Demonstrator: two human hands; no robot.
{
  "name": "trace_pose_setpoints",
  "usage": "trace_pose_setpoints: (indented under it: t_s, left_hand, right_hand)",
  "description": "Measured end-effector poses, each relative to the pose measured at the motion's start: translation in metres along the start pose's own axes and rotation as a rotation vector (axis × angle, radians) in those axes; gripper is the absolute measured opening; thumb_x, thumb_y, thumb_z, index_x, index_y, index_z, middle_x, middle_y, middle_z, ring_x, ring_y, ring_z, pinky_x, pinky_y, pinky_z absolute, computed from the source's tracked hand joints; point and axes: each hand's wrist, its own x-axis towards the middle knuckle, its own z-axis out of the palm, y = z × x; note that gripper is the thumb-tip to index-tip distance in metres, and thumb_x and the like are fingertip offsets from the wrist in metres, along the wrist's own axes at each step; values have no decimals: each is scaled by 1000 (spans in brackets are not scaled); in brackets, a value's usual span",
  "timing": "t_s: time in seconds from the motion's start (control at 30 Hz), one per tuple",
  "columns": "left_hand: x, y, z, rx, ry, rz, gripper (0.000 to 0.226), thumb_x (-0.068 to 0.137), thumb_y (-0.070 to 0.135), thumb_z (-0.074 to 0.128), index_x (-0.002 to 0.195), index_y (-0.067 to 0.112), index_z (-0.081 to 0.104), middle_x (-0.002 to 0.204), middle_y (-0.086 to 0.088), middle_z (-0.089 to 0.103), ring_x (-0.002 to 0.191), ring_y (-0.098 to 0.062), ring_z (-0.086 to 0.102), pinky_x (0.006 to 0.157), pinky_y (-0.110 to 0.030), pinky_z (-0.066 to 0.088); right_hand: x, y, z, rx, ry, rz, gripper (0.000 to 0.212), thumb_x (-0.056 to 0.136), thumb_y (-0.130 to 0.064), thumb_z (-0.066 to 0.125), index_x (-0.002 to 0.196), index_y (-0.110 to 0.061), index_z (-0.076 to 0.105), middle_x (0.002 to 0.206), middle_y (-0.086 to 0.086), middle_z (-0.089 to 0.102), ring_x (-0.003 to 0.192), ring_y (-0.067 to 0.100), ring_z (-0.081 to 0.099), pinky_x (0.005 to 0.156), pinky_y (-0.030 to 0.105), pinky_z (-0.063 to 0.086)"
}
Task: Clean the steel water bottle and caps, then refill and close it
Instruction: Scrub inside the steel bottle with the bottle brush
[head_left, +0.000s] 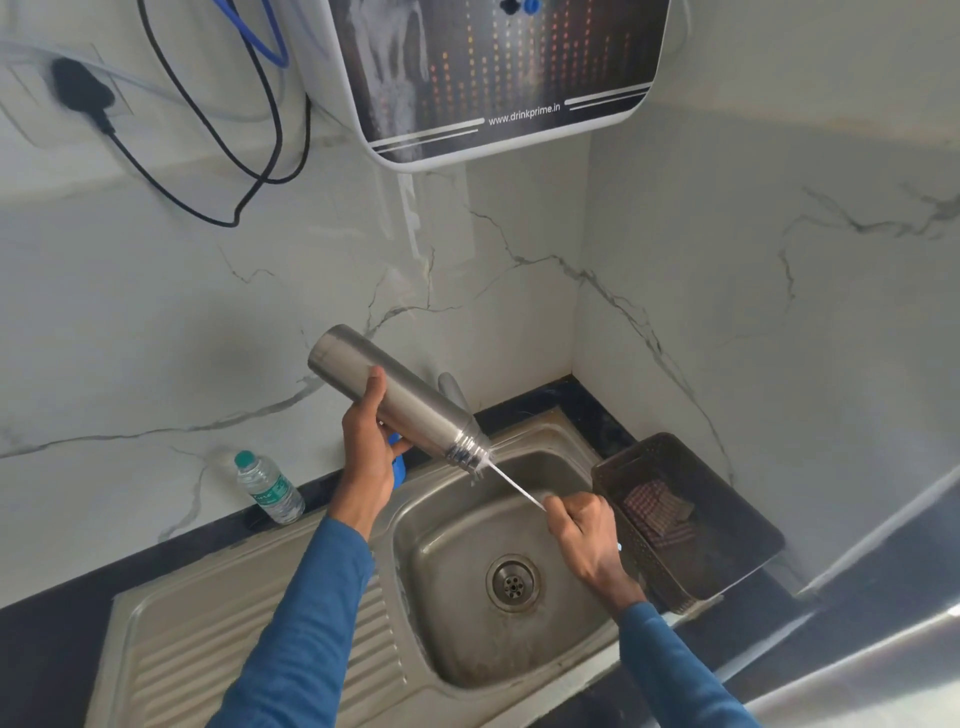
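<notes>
Over the sink (447, 597), the bottle (410, 405) is held slanted, base up-left, mouth down-right. Its body is gripped by the left hand (366, 457); by the right hand (587, 535), just below the mouth, a thin rod (514, 488) is pinched, run in along that axis.

Over the steel sink (452, 577), the left hand (366, 452) grips the steel bottle (395, 397) around its middle, tilted with its base up to the far left and its open mouth down to the right. The right hand (587, 530) pinches a thin white rod (514, 488) whose far end enters the bottle's mouth. A blue object (400, 465) shows just behind the left hand. A plastic bottle (270, 488) stands on the dark counter at left; a dark basket (727, 525) holding scrub pads (660, 512) sits right of the sink. A water purifier (493, 78) hangs on the far wall.
</notes>
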Motion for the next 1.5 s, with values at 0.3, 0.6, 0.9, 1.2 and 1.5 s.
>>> trace_pose_setpoints:
  t_s: [0.3, 0.6, 0.9, 1.2, 1.5]
  left_hand:
    - [11, 10, -12, -70, 4, 66, 36, 103, 41, 62, 129, 17, 62, 125, -6, 71, 119, -21, 69, 87, -44, 62]
    - [16, 4, -13, -83, 36, 50, 38, 101, 42, 65, 128, 15, 63, 120, -3, 73, 112, -17, 72, 86, -43, 62]
    - [28, 8, -32, -115, 94, 4, 30, 99, 45, 69, 118, 21, 63, 122, -3, 72, 115, -21, 69, 93, -50, 58]
    - [32, 8, -39, -55, 86, -28, 38, 96, 49, 70, 121, 21, 63, 125, -5, 72, 115, -21, 70, 86, -45, 59]
    - [34, 7, -41, -114, 130, -32, 43, 96, 49, 72, 124, 18, 62, 126, -7, 73, 113, -21, 72, 86, -45, 61]
  right_hand:
    - [8, -1, -9, -63, -31, -31, 51, 85, -48, 43, 52, -19, 18, 44, -8, 22, 43, 15, 23, 49, 35, 25]
    - [21, -27, 0, -42, -152, -66, 60, 104, -45, 47, 57, -11, 30, 50, -2, 35, 49, 12, 31, 55, 37, 30]
    - [25, -19, -8, 29, -337, 18, 74, 100, -72, 49, 49, -18, 49, 46, -10, 45, 44, 5, 41, 61, 30, 41]
    - [17, -10, -2, 17, -171, 102, 75, 98, -68, 57, 49, -10, 54, 48, 2, 56, 41, 6, 45, 60, 34, 51]
    - [24, -15, -3, -111, -19, 245, 71, 98, -49, 64, 41, -19, 34, 38, -10, 34, 38, 10, 35, 52, 32, 44]
